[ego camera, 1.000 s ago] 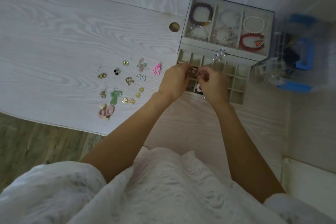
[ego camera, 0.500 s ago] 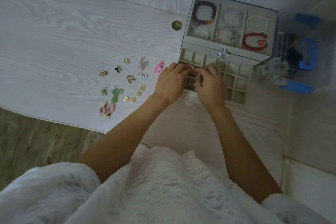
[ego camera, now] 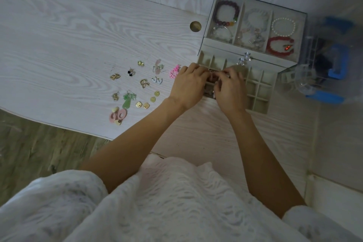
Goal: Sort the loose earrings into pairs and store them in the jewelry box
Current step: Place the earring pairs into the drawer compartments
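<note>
Pale matt wood-grain table; glossy beaded bracelets; shiny gold-toned earrings; clear glossy plastic container

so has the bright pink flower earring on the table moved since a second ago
No. The bright pink flower earring lies in the same spot, right of the white heart earrings, left of the jewelry box.

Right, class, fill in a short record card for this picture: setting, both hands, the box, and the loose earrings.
setting: pale wood-grain table
left hand: over the drawer's left cells, fingers curled on something small
right hand: beside it, fingertips meeting the left's
held item: too small to identify
jewelry box: gridded drawer pulled out; bracelets in the top tray
loose earrings: spread on the table left of the hands, mostly in pairs
</note>
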The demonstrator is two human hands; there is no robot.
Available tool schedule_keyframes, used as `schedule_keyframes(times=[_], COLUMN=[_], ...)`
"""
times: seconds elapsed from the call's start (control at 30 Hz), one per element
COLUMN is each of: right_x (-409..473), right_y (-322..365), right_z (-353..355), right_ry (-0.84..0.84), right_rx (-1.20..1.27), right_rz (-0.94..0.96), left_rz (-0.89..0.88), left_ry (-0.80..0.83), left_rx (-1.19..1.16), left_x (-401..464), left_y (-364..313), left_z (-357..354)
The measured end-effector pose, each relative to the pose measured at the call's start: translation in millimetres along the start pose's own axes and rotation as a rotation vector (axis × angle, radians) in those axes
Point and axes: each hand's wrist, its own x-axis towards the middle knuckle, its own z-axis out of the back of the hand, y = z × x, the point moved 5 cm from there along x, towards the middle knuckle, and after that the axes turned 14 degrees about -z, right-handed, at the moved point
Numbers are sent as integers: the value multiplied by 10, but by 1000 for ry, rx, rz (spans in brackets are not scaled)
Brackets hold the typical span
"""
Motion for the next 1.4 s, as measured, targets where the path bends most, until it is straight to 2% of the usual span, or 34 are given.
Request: schedule_keyframes(times=[0.13,0.27,0.37,0.43,0.6,0.67,0.77,0.87,1.0,1.13,1.23,1.4], right_x=[18,-26,-115,-185,-228,-145,55,149,122,104,71,26], right_y=[-25,11,112,269,811,988,1105,1095,1045,987,944,767], right_z=[-13,36,135,162,-27,-156,-386,-504,-496,-469,-418,-159], right_ry=[47,29,-47,-57,91,124,204,211,163,163,148,121], right_rx=[-24,-20,58,152,175,108,-80,-199,-197,-147,-49,221], right_rz=[-26,-13,6,86,312,382,386,361,305,237,222,115], left_rz=[-3,9,31,68,348,470,570,534,444,455,500,424], left_ry=[64,51,-27,-114,-271,-252,-194,-71,56,161,133,-82], left_rx=[-2,-16,-100,-188,-271,-291,-298,-238,-142,-96,-196,-534], left_x=[-31,-25,-89,-266,-927,-1125,-1200,-949,-562,-474,-499,-505], left_y=[-42,-15,11,63,383,544,736,806,802,774,806,749], left_z=[-100,-60,90,254,549,563,492,355,188,34,22,153])
